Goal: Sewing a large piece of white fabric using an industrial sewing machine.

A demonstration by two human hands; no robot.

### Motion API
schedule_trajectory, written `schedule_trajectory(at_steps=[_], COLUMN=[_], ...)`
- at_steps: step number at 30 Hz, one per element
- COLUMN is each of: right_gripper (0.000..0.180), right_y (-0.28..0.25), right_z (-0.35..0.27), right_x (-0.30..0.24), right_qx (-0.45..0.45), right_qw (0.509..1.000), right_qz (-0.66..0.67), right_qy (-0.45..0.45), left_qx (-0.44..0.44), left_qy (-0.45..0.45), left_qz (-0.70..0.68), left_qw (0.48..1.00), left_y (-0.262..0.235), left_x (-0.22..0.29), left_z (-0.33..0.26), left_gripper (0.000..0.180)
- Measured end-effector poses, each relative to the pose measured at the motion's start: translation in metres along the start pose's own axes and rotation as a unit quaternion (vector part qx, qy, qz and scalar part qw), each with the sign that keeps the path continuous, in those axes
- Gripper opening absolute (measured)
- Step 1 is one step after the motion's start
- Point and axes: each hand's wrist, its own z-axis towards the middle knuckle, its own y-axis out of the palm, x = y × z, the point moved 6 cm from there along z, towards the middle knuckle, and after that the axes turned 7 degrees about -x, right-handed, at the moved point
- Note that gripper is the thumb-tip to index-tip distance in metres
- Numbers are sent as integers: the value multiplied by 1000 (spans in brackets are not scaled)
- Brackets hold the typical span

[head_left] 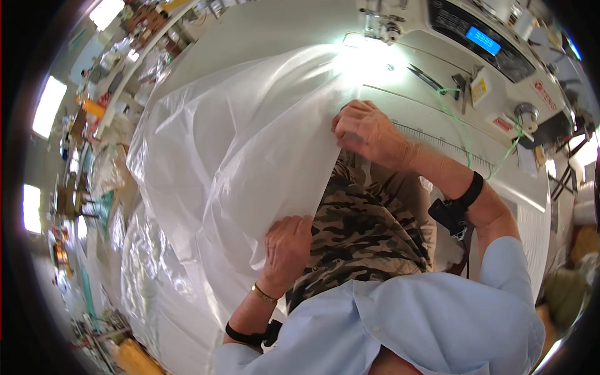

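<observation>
head view: white sewing table [431,119] in cluttered workshop; left hand [286,245] and right hand [365,129] both pinch sheer white fabric [237,150]; small yellow label [479,89] near sewing machine [481,37].

Bright windows [47,106] beside a cluttered workshop floor [94,300].

Brightly and evenly lit, with a blown-out white glare where the lamp under the sewing machine [437,31] strikes the sheer white fabric [250,144] and the pale worktop [437,125], washing out all detail there. More overexposed patches from ceiling lights [47,106] along the left rim; soft, faint shadows only in the fabric folds. Sharp in the centre, strongly bent and smeared toward the black circular fisheye border, small background clutter at left too blurred to read.
</observation>
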Motion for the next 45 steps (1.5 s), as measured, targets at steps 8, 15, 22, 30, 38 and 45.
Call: schedule_trajectory(at_steps=[8,15,22,30,38,45], right_gripper=[12,11,12,21,35,41], right_y=[5,3,-1,5,2,-8], right_z=[6,7,8,17,30,38], right_x=[18,17,7,15,40,69], right_qx=[-57,-80,-80,-100,-125,-122], right_qw=[993,992,996,993,991,992], right_qz=[93,92,33,25,9,-28], right_qy=[39,40,-23,-59,-56,-27], left_qx=[59,108,129,125,151,91], left_qy=[-180,-151,-129,-96,-107,-86], left_qz=[-348,-386,-241,-163,-229,-245], left_qw=[918,904,953,974,956,961], left_y=[1,-8,-19,-33,-36,-33], left_x=[-25,-21,-12,-14,-23,-32], left_z=[-19,-17,0,9,3,9], left_gripper=[18,34,27,6,17,26])
